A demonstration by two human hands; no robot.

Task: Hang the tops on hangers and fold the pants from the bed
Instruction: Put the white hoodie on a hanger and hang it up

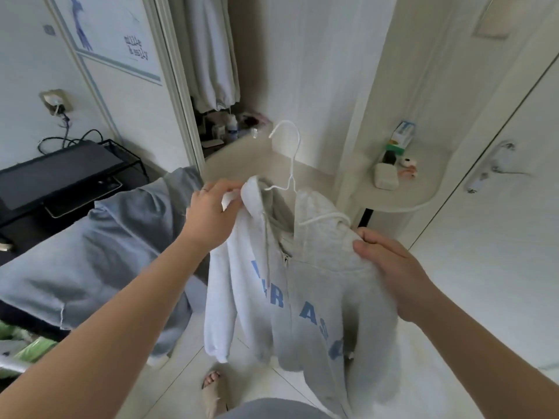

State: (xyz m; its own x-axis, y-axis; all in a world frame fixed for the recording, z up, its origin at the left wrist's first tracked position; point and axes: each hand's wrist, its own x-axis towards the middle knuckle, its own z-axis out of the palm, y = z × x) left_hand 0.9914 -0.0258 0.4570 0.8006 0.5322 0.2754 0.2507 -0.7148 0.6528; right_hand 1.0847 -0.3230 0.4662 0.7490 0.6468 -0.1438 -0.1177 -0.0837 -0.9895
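A grey zip hoodie [320,285] hangs at centre, its blue letters showing only "R" and "A S". The left hand [211,216] fingers pinch its 10 o'clock shoulder, and the right hand [390,267] fingers grip the 3 o'clock one. A white hanger [292,176] rises from its neck at 12.

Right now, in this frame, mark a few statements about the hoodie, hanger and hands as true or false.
1. A white hanger sits in the neck of the hoodie. True.
2. The right hand grips the hoodie's shoulder. True.
3. The left hand is empty. False: it grips the hoodie's collar edge.
4. The hoodie lies flat. False: both hands hold it up in the air.
5. The hoodie's letters are blue. True.
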